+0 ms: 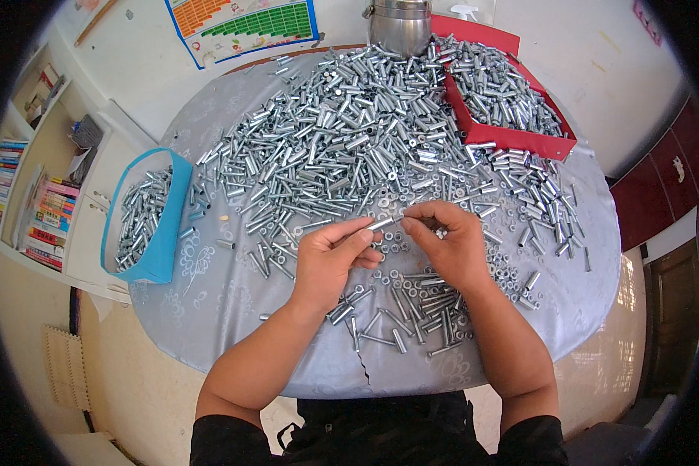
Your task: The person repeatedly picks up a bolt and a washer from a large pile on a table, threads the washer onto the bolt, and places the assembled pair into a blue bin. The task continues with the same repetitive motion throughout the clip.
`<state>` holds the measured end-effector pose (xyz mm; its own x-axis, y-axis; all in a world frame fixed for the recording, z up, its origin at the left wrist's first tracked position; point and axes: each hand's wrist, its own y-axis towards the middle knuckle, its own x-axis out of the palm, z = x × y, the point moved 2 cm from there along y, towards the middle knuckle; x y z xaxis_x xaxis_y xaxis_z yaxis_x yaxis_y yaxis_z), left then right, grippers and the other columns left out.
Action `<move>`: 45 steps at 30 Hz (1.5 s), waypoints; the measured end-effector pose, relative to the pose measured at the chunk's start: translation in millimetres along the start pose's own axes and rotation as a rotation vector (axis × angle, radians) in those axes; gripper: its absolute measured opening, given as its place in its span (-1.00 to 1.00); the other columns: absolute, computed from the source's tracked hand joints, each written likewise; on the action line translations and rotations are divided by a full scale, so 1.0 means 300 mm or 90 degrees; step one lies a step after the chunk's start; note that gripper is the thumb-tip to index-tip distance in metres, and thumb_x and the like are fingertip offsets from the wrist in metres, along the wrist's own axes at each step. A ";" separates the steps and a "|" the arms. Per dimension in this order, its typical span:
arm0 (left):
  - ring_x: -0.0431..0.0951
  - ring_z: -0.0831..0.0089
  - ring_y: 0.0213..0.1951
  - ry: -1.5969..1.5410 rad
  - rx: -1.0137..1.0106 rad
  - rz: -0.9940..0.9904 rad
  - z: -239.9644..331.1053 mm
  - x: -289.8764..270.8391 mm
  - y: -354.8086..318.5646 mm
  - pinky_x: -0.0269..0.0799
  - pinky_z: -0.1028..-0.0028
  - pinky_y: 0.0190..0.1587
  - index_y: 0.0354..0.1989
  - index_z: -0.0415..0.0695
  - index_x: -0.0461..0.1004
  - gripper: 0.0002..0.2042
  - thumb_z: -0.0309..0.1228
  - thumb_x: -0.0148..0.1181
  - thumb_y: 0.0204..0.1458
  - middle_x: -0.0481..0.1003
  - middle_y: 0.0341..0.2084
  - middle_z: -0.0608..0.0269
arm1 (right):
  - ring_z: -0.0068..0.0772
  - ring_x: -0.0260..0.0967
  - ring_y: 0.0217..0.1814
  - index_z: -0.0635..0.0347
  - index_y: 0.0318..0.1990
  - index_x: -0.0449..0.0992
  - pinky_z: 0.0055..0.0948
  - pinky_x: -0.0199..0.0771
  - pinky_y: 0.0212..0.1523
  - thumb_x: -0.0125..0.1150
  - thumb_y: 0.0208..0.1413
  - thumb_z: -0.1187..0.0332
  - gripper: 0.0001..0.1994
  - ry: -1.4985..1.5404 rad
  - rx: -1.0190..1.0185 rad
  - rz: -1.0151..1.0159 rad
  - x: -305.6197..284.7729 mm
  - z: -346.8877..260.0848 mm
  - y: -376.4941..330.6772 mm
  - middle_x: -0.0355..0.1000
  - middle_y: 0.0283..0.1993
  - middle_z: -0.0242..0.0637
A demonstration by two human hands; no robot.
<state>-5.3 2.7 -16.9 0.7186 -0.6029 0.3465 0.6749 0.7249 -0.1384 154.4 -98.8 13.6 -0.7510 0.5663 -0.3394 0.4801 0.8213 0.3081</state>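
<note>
Over the middle of the table, my left hand (pixel 328 256) pinches one end of a silvery metal sleeve (pixel 382 224) between thumb and fingers. Thumb and forefinger of my right hand (pixel 454 245) close at the sleeve's other end; whether they grip the sleeve itself or a small part on it is hidden. Loose nuts and washers (pixel 396 247) lie beneath and between the hands. Nearer to me, between my forearms, long bolts (pixel 412 314) and several sleeves are scattered. Just beyond my fingers rises a large heap of metal sleeves and bolts (pixel 326 140).
A blue box (pixel 163 252) of metal sleeves stands at the left. At the back right, a red box (pixel 512 140) holds more metal parts, beside a steel container (pixel 400 27). A silvery-grey cloth (pixel 233 326) covers the round table. Bookshelves (pixel 50 155) stand at far left.
</note>
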 end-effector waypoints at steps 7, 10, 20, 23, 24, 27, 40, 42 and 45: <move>0.61 0.43 -0.42 0.003 0.006 -0.016 0.004 0.006 -0.004 0.58 0.50 -0.38 -0.02 -0.33 0.48 -0.73 -0.49 0.16 0.12 0.59 -0.29 0.03 | -0.63 0.42 -0.34 0.32 -0.26 0.53 -0.59 0.42 -0.29 0.26 0.10 0.49 -0.90 0.229 0.119 -0.030 0.002 0.043 0.004 0.52 -0.37 -0.37; 0.61 0.43 -0.42 0.004 0.006 -0.032 0.007 0.006 -0.006 0.58 0.50 -0.38 -0.02 -0.33 0.48 -0.73 -0.48 0.16 0.12 0.59 -0.28 0.03 | -0.64 0.42 -0.33 0.33 -0.27 0.52 -0.61 0.41 -0.29 0.24 0.11 0.50 -0.91 0.259 0.144 -0.063 -0.009 0.044 0.009 0.51 -0.36 -0.37; 0.61 0.42 -0.42 -0.010 -0.013 -0.057 0.002 0.005 -0.002 0.59 0.49 -0.38 -0.01 -0.33 0.47 -0.72 -0.48 0.15 0.13 0.59 -0.28 0.02 | -0.62 0.41 -0.33 0.32 -0.21 0.56 -0.58 0.41 -0.29 0.24 0.11 0.44 -0.85 0.222 0.156 -0.111 -0.023 0.031 0.015 0.52 -0.31 -0.37; 0.62 0.42 -0.42 -0.021 -0.013 -0.047 0.000 0.004 -0.001 0.59 0.49 -0.38 -0.01 -0.33 0.47 -0.73 -0.48 0.14 0.13 0.58 -0.27 0.01 | -0.51 0.42 -0.35 0.27 -0.21 0.58 -0.52 0.41 -0.30 0.27 0.08 0.40 -0.83 0.075 0.124 -0.071 -0.065 0.049 0.024 0.52 -0.32 -0.31; 0.62 0.42 -0.42 -0.025 -0.011 -0.040 0.000 0.003 -0.001 0.59 0.49 -0.38 -0.01 -0.33 0.47 -0.73 -0.49 0.14 0.13 0.58 -0.27 0.01 | -0.44 0.43 -0.35 0.26 -0.22 0.59 -0.48 0.42 -0.30 0.28 0.05 0.39 -0.83 -0.025 0.080 -0.057 -0.083 0.052 0.026 0.52 -0.34 -0.28; 0.61 0.43 -0.42 -0.035 0.000 -0.026 -0.001 -0.002 0.003 0.59 0.50 -0.38 -0.01 -0.33 0.47 -0.73 -0.49 0.14 0.13 0.58 -0.27 0.01 | -0.20 0.44 -0.31 0.21 -0.25 0.59 -0.34 0.43 -0.25 0.30 -0.03 0.37 -0.81 -0.245 -0.020 -0.090 -0.107 0.068 0.025 0.49 -0.36 -0.18; 0.61 0.43 -0.41 -0.015 0.009 -0.025 0.004 -0.002 -0.001 0.59 0.49 -0.36 -0.02 -0.32 0.48 -0.73 -0.49 0.15 0.12 0.59 -0.28 0.02 | -0.21 0.44 -0.26 0.23 -0.25 0.56 -0.30 0.43 -0.21 0.27 0.02 0.36 -0.83 -0.320 -0.017 -0.109 -0.055 0.059 0.020 0.45 -0.32 -0.21; 0.61 0.43 -0.41 0.002 0.006 -0.019 0.007 0.001 -0.002 0.59 0.48 -0.36 -0.03 -0.32 0.48 -0.74 -0.50 0.16 0.12 0.59 -0.29 0.03 | -0.40 0.43 -0.28 0.26 -0.22 0.55 -0.43 0.42 -0.22 0.26 0.07 0.40 -0.84 -0.032 0.089 -0.086 -0.056 0.057 0.021 0.48 -0.31 -0.29; 0.61 0.43 -0.41 0.024 0.011 -0.022 0.006 0.003 -0.004 0.59 0.47 -0.36 -0.04 -0.32 0.50 -0.75 -0.50 0.16 0.11 0.59 -0.29 0.03 | -0.61 0.39 -0.27 0.30 -0.17 0.54 -0.57 0.39 -0.21 0.25 0.10 0.46 -0.84 0.145 0.136 -0.082 -0.045 0.038 0.013 0.50 -0.28 -0.37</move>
<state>-5.5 1.9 -14.8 0.7008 -0.6401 0.3149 0.6970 0.7085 -0.1107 171.6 -102.4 9.3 -0.8823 0.4465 -0.1491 0.4402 0.8948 0.0744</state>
